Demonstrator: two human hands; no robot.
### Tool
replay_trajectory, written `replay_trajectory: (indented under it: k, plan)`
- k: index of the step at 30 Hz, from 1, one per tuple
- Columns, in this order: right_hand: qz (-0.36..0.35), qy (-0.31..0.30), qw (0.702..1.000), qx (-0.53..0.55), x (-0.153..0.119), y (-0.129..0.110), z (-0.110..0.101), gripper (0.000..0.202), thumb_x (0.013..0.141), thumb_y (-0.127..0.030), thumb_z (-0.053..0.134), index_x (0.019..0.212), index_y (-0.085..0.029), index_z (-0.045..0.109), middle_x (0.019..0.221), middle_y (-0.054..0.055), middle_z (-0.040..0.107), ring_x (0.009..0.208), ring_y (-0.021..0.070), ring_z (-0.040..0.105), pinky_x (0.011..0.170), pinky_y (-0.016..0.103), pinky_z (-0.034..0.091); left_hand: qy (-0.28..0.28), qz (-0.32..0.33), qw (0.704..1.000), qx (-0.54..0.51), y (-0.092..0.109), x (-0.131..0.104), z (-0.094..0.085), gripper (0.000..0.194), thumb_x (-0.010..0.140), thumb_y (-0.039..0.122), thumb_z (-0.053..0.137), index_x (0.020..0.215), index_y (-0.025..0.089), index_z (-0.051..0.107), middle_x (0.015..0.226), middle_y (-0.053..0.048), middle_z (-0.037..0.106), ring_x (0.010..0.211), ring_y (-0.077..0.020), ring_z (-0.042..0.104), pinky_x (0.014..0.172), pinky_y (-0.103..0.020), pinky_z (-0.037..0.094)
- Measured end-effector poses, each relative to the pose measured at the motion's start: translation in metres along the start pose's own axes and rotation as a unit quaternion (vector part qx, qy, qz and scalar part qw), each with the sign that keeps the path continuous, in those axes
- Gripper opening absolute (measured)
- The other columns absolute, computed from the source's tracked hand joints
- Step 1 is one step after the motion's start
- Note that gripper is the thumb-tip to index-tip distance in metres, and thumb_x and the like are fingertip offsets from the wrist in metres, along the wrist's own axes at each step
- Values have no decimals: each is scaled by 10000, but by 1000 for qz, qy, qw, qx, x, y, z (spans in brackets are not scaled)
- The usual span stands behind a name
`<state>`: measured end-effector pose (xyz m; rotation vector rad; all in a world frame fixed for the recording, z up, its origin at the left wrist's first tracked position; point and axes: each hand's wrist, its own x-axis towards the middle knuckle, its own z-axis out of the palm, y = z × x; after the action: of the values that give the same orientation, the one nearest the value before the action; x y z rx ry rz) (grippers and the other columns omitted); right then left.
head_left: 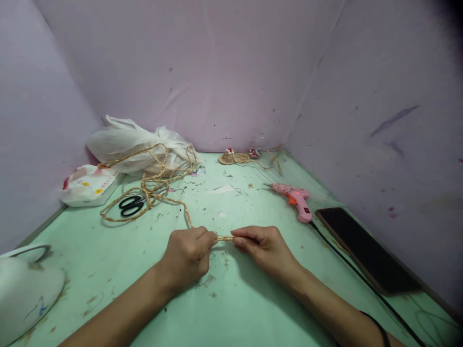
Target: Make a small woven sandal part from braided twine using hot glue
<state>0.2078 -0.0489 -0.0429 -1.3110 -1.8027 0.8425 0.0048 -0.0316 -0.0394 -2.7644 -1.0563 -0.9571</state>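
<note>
Between my two hands a short stretch of braided straw cord (226, 238) runs level above the green table. My left hand (190, 248) is closed round the cord, thumb and fingers pressed together. My right hand (265, 248) pinches the cord's other side between thumb and fingertips. From my left hand the cord trails back to a loose tangle at the left, looping over black-handled scissors (130, 206). The cord's tip is hidden in my right fingers.
A pink glue gun (294, 197) with a lit red light lies right, its black cable running past a dark phone (365, 248). Behind are a white plastic bag (137, 142), a tissue pack (90, 185) and a small woven straw hat (227, 156). A white rounded object (27, 294) stands front left.
</note>
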Motion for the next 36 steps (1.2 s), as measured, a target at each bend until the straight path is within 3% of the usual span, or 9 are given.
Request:
replay_trajectory:
  k: [3,5,12,19,28,36]
  plan:
    - [-123,-35,989,-72,0,1,-7,230,842,-223,506,943,-226,712,775,21,729,665,154,663,622,254,502,-48,15,999,-2,-6,3,-8,246,838,151,422,695,159,623,523,3,542,468,-113,501,463,-215,346]
    - [-161,-62,981,-94,2,1,-11,237,858,-238,489,964,-222,700,797,26,732,675,151,669,616,238,497,-75,30,997,-17,-10,5,-13,233,835,158,425,720,161,626,539,4,557,485,-113,516,473,-214,346]
    - [-153,-83,980,-98,0,-6,-3,220,841,-255,547,1021,-211,667,856,48,715,754,167,661,676,256,501,-119,-10,992,-41,2,9,-5,224,822,188,438,683,168,613,581,-7,610,504,-123,548,488,-219,363]
    - [-115,15,991,-63,-1,6,6,215,836,-242,536,971,-213,701,730,28,718,598,151,640,575,253,498,-144,-111,981,-75,4,13,-6,147,810,212,519,793,192,664,693,-7,680,607,-141,617,560,-221,424]
    - [-72,-11,996,-50,-3,2,5,185,815,-231,560,892,-234,728,761,25,733,623,163,650,585,263,490,-79,-27,994,-72,2,8,-8,241,834,224,483,677,164,656,598,-16,616,517,-113,564,498,-207,387]
    - [-61,-37,996,-57,-3,-6,4,178,806,-212,563,810,-245,737,718,12,728,588,150,631,554,245,464,-86,-4,996,-22,3,9,-10,219,819,234,495,669,165,640,581,-14,610,490,-120,559,466,-216,367]
